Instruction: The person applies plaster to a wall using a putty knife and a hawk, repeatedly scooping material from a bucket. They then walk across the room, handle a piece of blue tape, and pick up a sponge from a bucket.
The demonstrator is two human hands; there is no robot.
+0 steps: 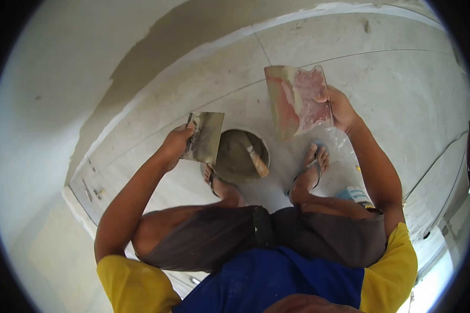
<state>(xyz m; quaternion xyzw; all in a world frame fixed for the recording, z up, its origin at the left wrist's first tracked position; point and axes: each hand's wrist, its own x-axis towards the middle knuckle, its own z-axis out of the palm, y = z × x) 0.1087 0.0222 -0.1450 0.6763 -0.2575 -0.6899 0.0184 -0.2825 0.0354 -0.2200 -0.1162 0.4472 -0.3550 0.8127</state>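
My left hand (178, 140) is closed on the edge of a flat rectangular plastering blade (208, 136), smeared with grey paste along the gripped side. My right hand (340, 108) grips the right edge of a reddish plaster-smeared board (300, 101), thumb on its upper face. Grey-beige paste covers the board's left side. Between and below the two tools stands a round bucket (267, 142) of grey paste. A putty knife (258, 162) with a wooden handle leans in it, its blade partly sunk in the paste. Both hands are apart from the bucket.
The tiled floor (230, 101) is dusty. Along the left runs a wall (62, 68) with a darker damp-looking band (136, 62) near its foot. My feet flank the bucket. A blue-and-white container (356, 195) stands by my right leg, and a cable (436, 161) lies at the right.
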